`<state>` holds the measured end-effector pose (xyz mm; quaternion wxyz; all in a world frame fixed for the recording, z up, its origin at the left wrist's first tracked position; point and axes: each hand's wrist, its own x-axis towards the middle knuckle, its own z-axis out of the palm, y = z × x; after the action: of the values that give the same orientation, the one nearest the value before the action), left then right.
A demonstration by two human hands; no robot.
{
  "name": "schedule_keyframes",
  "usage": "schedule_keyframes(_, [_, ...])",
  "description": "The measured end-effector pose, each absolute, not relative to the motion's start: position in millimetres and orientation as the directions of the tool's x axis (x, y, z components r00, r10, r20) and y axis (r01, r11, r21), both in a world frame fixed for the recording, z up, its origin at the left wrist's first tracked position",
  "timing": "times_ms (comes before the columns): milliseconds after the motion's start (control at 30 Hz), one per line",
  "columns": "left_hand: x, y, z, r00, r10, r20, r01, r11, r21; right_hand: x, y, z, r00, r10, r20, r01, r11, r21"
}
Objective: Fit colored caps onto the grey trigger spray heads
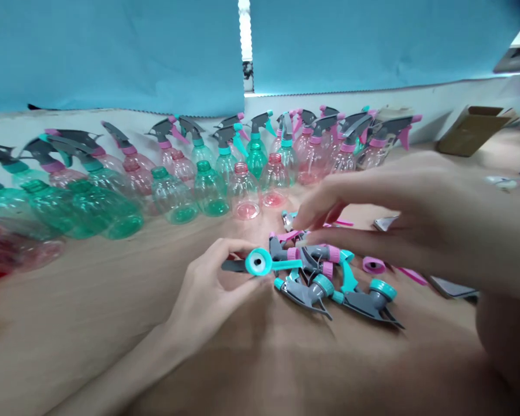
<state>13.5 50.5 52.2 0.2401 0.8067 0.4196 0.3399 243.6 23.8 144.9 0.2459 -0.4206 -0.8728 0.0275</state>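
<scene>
Left hand (208,289) pinching a grey trigger sprayer head (251,263), teal collar facing camera, just left of loose sprayer heads (301,293) on the tabletop (112,300). Right hand (385,193) fingers curled over those; can't tell if gripping anything. Pink and green spray bottles (210,188) behind, surfaces too blurred to read.

I'd call this a small assembly wkshp, prob. hand work. The tabletop (125,283) carries rows of near-identical plastic bottles (210,189) from 9 round to 2 o'clock, some w/ spray heads (162,130) on, some bare-necked. I see loose spray heads (302,293) heaped approx. 4 o'clock, a cardboard box (470,136) btwn 2 and 3, blue sheeting (112,52) at 11.
</scene>
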Motion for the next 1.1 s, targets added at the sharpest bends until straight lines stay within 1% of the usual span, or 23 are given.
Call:
schedule_keyframes(100, [20, 59, 48, 0.341, 0.87, 0.355, 0.569, -0.492, 0.659, 251, 22, 150, -0.513, 0.74, 0.435, 0.72, 0.647, -0.251])
schedule_keyframes(167, [29, 67, 48, 0.289, 0.874, 0.39, 0.576, -0.484, 0.659, 256, 21, 152, -0.501, 0.743, 0.444, 0.729, 0.639, -0.246])
schedule_keyframes(233, [41, 76, 50, 0.261, 0.845, 0.466, 0.55, -0.527, 0.648, 259, 21, 153, -0.473, 0.749, 0.464, 0.753, 0.617, -0.229])
schedule_keyframes(300, [58, 83, 51, 0.274, 0.793, 0.544, 0.502, -0.601, 0.622, 261, 22, 154, -0.443, 0.747, 0.496, 0.781, 0.593, -0.195])
schedule_keyframes(433, [94, 88, 44, 0.383, 0.68, 0.626, 0.439, -0.73, 0.525, 266, 22, 156, -0.437, 0.738, 0.514, 0.815, 0.567, -0.121])
schedule_keyframes(567, [112, 80, 28, 0.603, 0.573, 0.555, 0.355, -0.816, 0.457, 272, 23, 155, -0.447, 0.725, 0.524, 0.826, 0.559, -0.07])
schedule_keyframes(667, [107, 72, 21, 0.709, 0.511, 0.486, 0.306, -0.844, 0.441, 275, 24, 150, -0.459, 0.747, 0.481, 0.842, 0.539, -0.033])
schedule_keyframes(733, [99, 67, 21, 0.739, 0.499, 0.452, 0.309, -0.848, 0.43, 277, 26, 148, -0.482, 0.763, 0.429, 0.839, 0.544, -0.025])
schedule_keyframes(800, [90, 64, 23, 0.731, 0.51, 0.452, 0.334, -0.846, 0.415, 280, 26, 147, -0.494, 0.78, 0.384, 0.84, 0.542, -0.021])
schedule_keyframes(867, [81, 61, 26, 0.706, 0.516, 0.485, 0.345, -0.849, 0.4, 282, 26, 147, -0.489, 0.808, 0.329, 0.851, 0.525, -0.025])
schedule_keyframes(967, [66, 55, 27, 0.682, 0.51, 0.524, 0.329, -0.854, 0.403, 281, 26, 141, -0.499, 0.839, 0.219, 0.849, 0.524, -0.073])
schedule_keyframes(1033, [57, 50, 26, 0.672, 0.518, 0.529, 0.322, -0.848, 0.422, 278, 26, 127, -0.526, 0.834, 0.168, 0.832, 0.545, -0.1])
schedule_keyframes(1100, [49, 45, 22, 0.671, 0.528, 0.521, 0.32, -0.84, 0.439, 274, 28, 105, -0.547, 0.824, 0.15, 0.82, 0.563, -0.104])
